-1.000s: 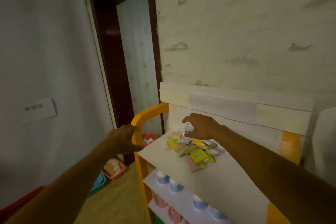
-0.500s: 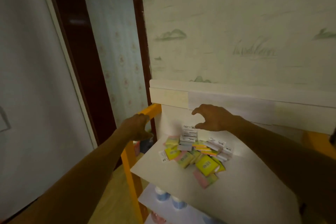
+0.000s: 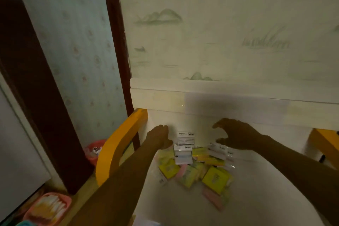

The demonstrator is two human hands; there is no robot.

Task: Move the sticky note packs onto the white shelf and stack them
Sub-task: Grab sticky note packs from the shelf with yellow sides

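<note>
A loose heap of sticky note packs (image 3: pixel 194 169), yellow, pink and green, lies on the white shelf (image 3: pixel 256 198). At the heap's back a small stack of packs with white labels (image 3: pixel 184 149) leans against the shelf's back panel. More label-up packs (image 3: pixel 220 150) lie to its right. My left hand (image 3: pixel 160 136) is just left of the stack, fingers loosely curled, holding nothing. My right hand (image 3: pixel 236 135) hovers over the right packs with fingers spread, empty.
The shelf has orange side rails (image 3: pixel 117 145) and a white top board (image 3: pixel 220 97) against the wallpapered wall. A dark door frame (image 3: pixel 117 42) stands to the left. Pink baskets (image 3: pixel 49 207) sit on the floor at lower left.
My left hand has left the orange rail and come in beside the label stack. My right hand has let go of the stack and shifted right. The view has closed in on the shelf.
</note>
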